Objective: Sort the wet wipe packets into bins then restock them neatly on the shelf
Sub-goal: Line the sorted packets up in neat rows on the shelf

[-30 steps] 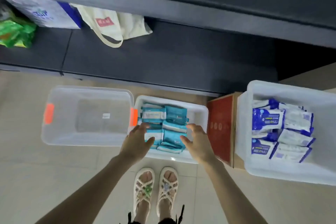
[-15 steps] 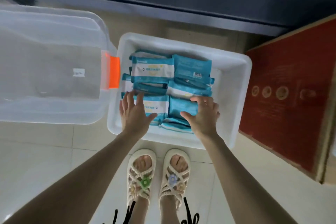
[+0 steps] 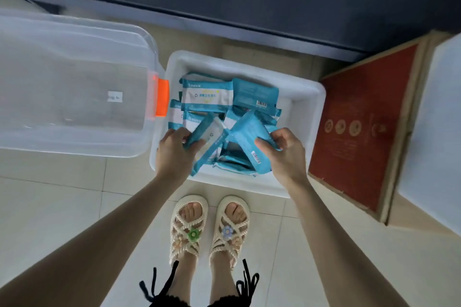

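Two teal packets [image 3: 249, 143] now tilt up out of the white bin [image 3: 309, 97], flat under the palms a moment ago. Left hand [image 3: 174, 151] grips one, right hand [image 3: 285, 154] pinches the other, above the bin's near side. Likely shelf-bound.

1 head-worn wide-angle view; it looks almost straight down, close above the white bin [image 3: 303, 107] on the floor [image 3: 62, 207].
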The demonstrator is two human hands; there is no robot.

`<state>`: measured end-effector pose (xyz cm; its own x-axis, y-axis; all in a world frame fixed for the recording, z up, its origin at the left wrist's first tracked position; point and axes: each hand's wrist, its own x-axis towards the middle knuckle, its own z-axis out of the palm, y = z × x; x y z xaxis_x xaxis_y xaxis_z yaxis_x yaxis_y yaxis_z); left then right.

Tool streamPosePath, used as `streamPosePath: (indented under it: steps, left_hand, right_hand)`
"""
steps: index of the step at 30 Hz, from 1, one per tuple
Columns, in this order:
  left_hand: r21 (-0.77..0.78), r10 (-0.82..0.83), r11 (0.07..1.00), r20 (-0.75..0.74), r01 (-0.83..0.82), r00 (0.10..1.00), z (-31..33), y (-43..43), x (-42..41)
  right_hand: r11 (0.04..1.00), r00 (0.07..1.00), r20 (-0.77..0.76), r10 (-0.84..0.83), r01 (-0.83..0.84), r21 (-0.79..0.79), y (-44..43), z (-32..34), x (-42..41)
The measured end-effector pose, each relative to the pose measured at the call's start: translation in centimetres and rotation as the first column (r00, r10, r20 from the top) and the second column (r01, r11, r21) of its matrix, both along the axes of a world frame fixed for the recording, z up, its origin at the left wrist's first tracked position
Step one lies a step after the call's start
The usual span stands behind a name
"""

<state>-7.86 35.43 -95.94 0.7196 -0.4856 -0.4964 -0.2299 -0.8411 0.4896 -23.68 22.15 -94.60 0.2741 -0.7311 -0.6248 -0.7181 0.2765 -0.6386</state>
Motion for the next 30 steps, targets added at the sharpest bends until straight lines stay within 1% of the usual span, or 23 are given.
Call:
streamPosePath:
  steps: [1, 3, 7, 9, 10, 13, 15, 17, 19, 21, 23, 26, 30]
  left_hand:
    - [-0.025, 0.036, 0.999, -0.045, -0.037, 0.998, 2.2, -0.1, 0.0]
    - [-0.067, 0.104, 0.991, -0.143, -0.114, 0.984, 7.3, -0.3, -0.2]
    - [-0.16, 0.234, 0.94, -0.337, -0.3, 0.912, 19.5, 0.2, -0.7]
    - [-0.207, 0.289, 0.895, -0.407, -0.395, 0.867, 25.6, 0.8, -0.9]
    - [-0.236, 0.315, 0.866, -0.426, -0.441, 0.848, 28.5, 1.0, -0.9]
    - [-0.326, 0.384, 0.768, -0.456, -0.552, 0.803, 37.7, 1.7, -0.8]
    - [-0.388, 0.4, 0.703, -0.476, -0.596, 0.783, 44.0, 2.1, -0.6]
    - [-0.437, 0.402, 0.657, -0.486, -0.614, 0.776, 48.8, 2.3, -0.4]
    - [-0.517, 0.366, 0.605, -0.496, -0.606, 0.788, 54.6, 3.3, 0.2]
    - [-0.615, 0.311, 0.555, -0.472, -0.56, 0.825, 59.6, 4.2, 1.5]
    - [-0.687, 0.273, 0.529, -0.419, -0.499, 0.866, 63.6, 5.2, 3.3]
    - [-0.76, 0.215, 0.486, -0.375, -0.432, 0.902, 68.5, 7.2, 6.3]
    - [-0.783, 0.093, 0.447, -0.44, -0.432, 0.893, 73.1, 10.8, 11.2]
  right_hand:
    - [0.999, 0.998, 0.054, -0.038, 0.036, 0.037, -0.2, 2.2, 0.2]
    - [0.994, 0.991, 0.116, -0.066, 0.055, 0.09, -0.5, 7.0, 0.7]
    - [0.975, 0.946, 0.286, -0.15, 0.093, 0.203, -0.2, 18.0, 2.2]
    - [0.981, 0.937, 0.332, -0.104, 0.043, 0.187, 0.1, 24.0, 2.9]
    - [0.988, 0.937, 0.344, -0.066, 0.014, 0.154, 0.3, 27.0, 3.2]
    - [0.997, 0.935, 0.355, 0.006, -0.031, 0.065, 1.3, 36.0, 4.3]
    - [0.998, 0.928, 0.372, 0.033, -0.053, 0.042, 2.4, 41.9, 5.3]
    - [0.994, 0.905, 0.417, 0.081, -0.103, 0.03, 3.4, 46.7, 6.7]
    - [0.985, 0.87, 0.464, 0.166, -0.168, -0.037, 5.0, 52.6, 8.3]
    - [0.966, 0.816, 0.518, 0.256, -0.235, -0.106, 6.3, 58.2, 10.2]
    - [0.957, 0.778, 0.56, 0.284, -0.266, -0.116, 7.4, 62.7, 12.1]
    - [0.949, 0.752, 0.587, 0.301, -0.297, -0.106, 9.4, 67.6, 14.9]
    - [0.936, 0.686, 0.654, 0.318, -0.337, -0.102, 12.6, 71.9, 19.2]
